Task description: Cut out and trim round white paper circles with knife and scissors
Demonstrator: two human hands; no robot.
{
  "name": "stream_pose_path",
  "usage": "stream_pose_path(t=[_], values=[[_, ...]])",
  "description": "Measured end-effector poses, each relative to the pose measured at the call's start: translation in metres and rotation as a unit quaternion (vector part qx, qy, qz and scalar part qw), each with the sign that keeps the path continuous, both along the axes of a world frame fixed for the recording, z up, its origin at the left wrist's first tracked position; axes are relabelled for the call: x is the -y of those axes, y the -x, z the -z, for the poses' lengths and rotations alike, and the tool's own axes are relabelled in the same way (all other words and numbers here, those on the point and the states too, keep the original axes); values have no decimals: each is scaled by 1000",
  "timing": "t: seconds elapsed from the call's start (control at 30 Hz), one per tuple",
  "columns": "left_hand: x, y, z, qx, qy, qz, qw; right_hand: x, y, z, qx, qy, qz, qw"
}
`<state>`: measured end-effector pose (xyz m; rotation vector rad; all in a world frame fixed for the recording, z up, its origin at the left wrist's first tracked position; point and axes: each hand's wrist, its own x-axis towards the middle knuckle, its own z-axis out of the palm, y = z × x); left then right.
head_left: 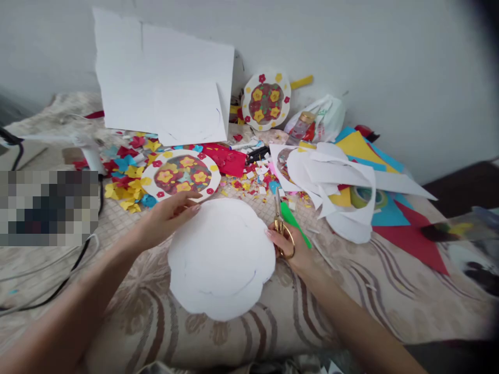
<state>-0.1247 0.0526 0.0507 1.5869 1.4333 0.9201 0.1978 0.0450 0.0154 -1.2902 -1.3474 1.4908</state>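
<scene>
A white paper piece with a scalloped edge (222, 254) lies before me, with faint curved pen lines on it. At its upper left edge, my left hand (171, 215) holds it between thumb and fingers. My right hand (290, 246) is closed around gold-handled scissors (278, 221), their blades pointing away from me. The right thumb reaches the paper's right edge. Just beyond my left fingers is a round white-rimmed piece (183, 176) decorated with yellow and red paper flowers. A green strip (295, 224) lies beside the scissors.
Folded paper flowers (130, 174) pile at left, near cables. A large white sheet (163, 78) leans on the wall, beside another decorated round piece (266, 99). Paper scraps (253, 179) litter the patterned cloth. White offcuts (351, 182) and coloured sheets (413, 234) overlap at right.
</scene>
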Motion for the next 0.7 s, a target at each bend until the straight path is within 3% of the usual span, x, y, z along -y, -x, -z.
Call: stream_pose_path(t=[0.1, 0.23, 0.4, 0.7], values=[[3, 2, 5, 61, 56, 42, 996, 0, 0, 1, -8, 0, 11, 1000], [7, 1, 7, 104, 89, 30, 990, -1, 1, 1, -4, -6, 15, 1000], [12, -3, 7, 93, 78, 74, 990, -4, 2, 0, -14, 10, 29, 999], [18, -17, 5, 20, 60, 139, 988, -7, 14, -10, 18, 41, -28, 999]])
